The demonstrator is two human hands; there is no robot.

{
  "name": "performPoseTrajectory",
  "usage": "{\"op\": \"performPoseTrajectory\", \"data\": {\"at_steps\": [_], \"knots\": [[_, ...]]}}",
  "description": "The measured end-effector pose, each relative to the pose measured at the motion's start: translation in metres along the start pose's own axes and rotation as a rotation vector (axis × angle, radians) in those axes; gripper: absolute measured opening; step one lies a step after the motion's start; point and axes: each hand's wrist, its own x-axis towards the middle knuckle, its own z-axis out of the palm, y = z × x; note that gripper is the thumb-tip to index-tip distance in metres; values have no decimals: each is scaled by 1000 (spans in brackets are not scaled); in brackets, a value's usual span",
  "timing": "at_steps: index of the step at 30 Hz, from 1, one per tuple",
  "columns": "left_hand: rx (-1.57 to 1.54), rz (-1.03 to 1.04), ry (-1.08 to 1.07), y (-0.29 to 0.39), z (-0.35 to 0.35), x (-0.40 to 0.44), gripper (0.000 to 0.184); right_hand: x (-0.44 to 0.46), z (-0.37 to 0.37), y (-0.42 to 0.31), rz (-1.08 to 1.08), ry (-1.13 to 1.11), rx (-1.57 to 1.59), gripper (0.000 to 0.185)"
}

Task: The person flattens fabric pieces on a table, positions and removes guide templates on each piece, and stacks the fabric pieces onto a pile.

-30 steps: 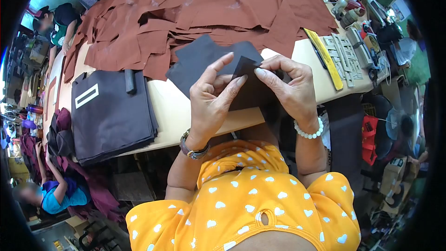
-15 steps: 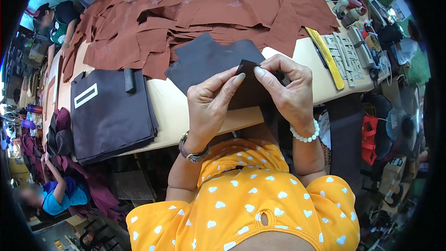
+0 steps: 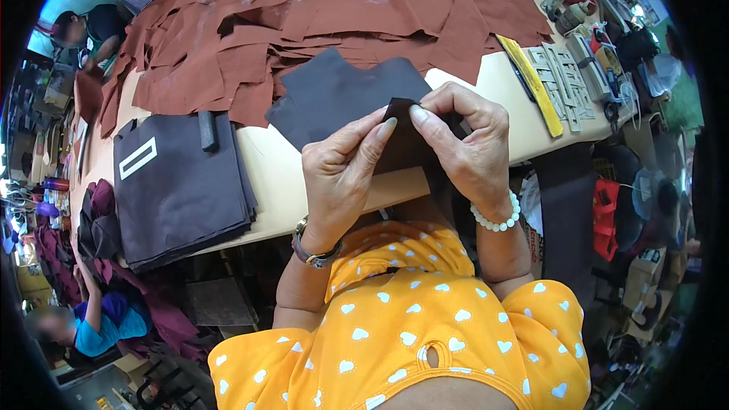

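Note:
Between my two hands a dark brown fabric piece (image 3: 406, 137) is pinched by its upper edge, its lower part hanging over the table's front edge. My left hand (image 3: 342, 171) grips it between thumb and fingers at the left. Close beside it, my right hand (image 3: 472, 148) pinches the same edge, the thumb pressed on the cloth. The edge looks turned over between the thumbs. Behind the hands lie dark fabric pieces (image 3: 326, 91). A stack of dark fabric (image 3: 182, 205) lies at the left, with a white rectangular frame (image 3: 138, 159) and a dark bar (image 3: 208, 130) on it.
Reddish-brown fabric sheets (image 3: 342, 0) cover the table's far side. To the right are a yellow ruler-like strip (image 3: 529, 85), pale slotted templates (image 3: 562, 87) and scissors (image 3: 612, 115). Two other people (image 3: 106, 26) are at the left, one bending near the maroon cloth (image 3: 99, 205).
My hands stay almost in place, and the top edge of the fabric piece now looks more folded over. At the far left, a person has lifted a reddish-brown piece.

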Motion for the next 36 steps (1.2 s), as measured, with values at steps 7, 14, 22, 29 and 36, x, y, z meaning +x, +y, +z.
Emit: {"op": "performPoseTrajectory", "data": {"at_steps": [7,14,22,29,36], "knots": [[10,-6,15,4,1,-1,20,0,0,-1,-34,10,-1,9],[102,16,59,3,-1,3,16,-2,-4,-3,-71,-45,-111,9],[52,169,236,11,-37,75,15,-15,-75,-17,-187,-231,-613,12],[99,224,265,6,-44,86,16,-17,-110,-21,-117,-260,-608,10],[143,195,258,4,-53,86,16,-13,-112,-20,-92,-172,-412,10]]}}
